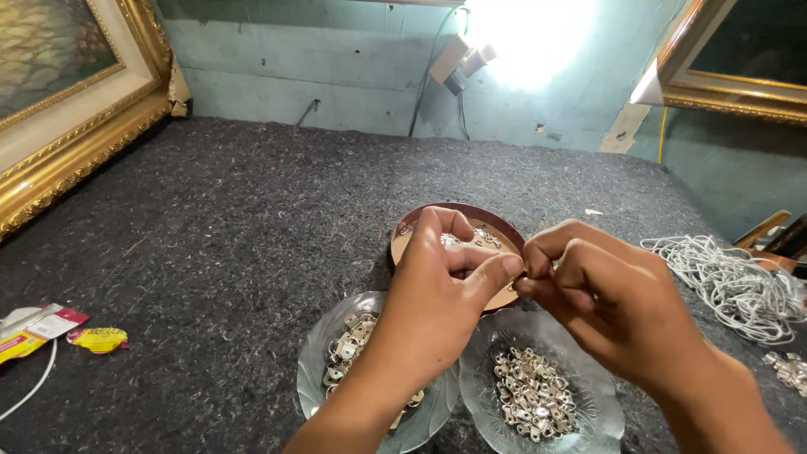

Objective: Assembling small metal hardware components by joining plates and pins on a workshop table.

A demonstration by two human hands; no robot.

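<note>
Head view looks down on two hands meeting fingertip to fingertip above a round brown tray; the left hand and right hand are both pinched together at the point where thumb and forefingers touch, and whatever small piece sits between them is hidden (likely one of the little metal fittings, though I cannot tell). Such fittings lie heaped in the right glass dish and in the left glass dish, both just below the hands, and a few more show in the tray behind the fingers. They look light, stiff and smooth, apt to slip, so a fingertip pinch across the flat faces seems the surest hold. All of this rests on a dark felt mat. A tangle of white cord lies to the right, well apart, candy-like wrappers to the left, and gilt picture frames lean at the edges. Nothing crowds the hands except the dishes beneath the wrists.
</note>
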